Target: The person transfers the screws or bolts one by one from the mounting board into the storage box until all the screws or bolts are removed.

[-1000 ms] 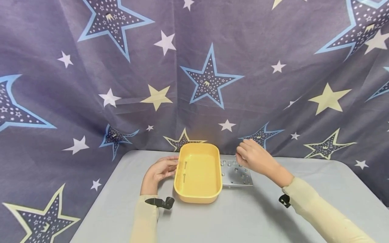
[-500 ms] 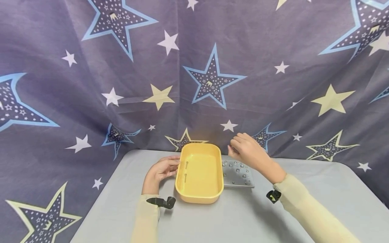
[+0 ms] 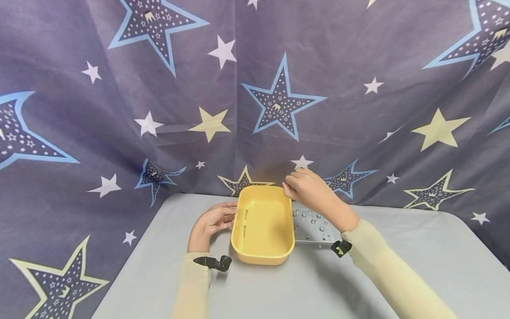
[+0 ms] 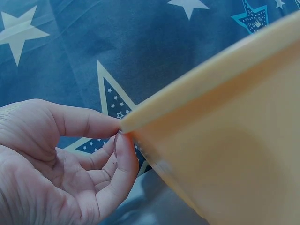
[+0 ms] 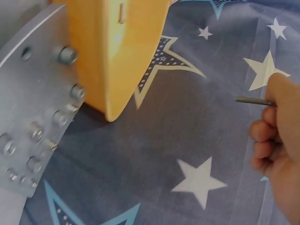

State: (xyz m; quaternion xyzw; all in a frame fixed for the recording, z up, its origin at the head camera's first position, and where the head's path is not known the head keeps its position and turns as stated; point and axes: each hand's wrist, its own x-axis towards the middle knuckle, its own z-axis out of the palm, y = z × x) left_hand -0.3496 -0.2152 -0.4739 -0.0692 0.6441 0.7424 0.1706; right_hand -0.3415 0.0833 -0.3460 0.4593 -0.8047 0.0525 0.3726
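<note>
My left hand (image 3: 214,220) is at the left side of a yellow plastic tray (image 3: 271,230). In the left wrist view its thumb and forefinger pinch the tray's rim at a corner (image 4: 129,123). Two long thin screws, one nearer (image 3: 245,231) and one farther (image 3: 246,214), lie along the tray's left side. My right hand (image 3: 311,188) is raised at the tray's far right corner, fingers curled. It grips a thin metal screw (image 5: 255,101), whose bare shank sticks out past the fingers; its head is hidden in the hand.
A metal plate (image 3: 312,232) with several bolts set in it stands right of the tray, partly under the right forearm. Behind the grey-covered table (image 3: 279,292) hangs a star-patterned cloth (image 3: 263,155). Each wrist wears a black strap with a camera.
My right hand has moved left from above the metal plate to the tray's far right corner. The left hand keeps its place at the tray's left side.
</note>
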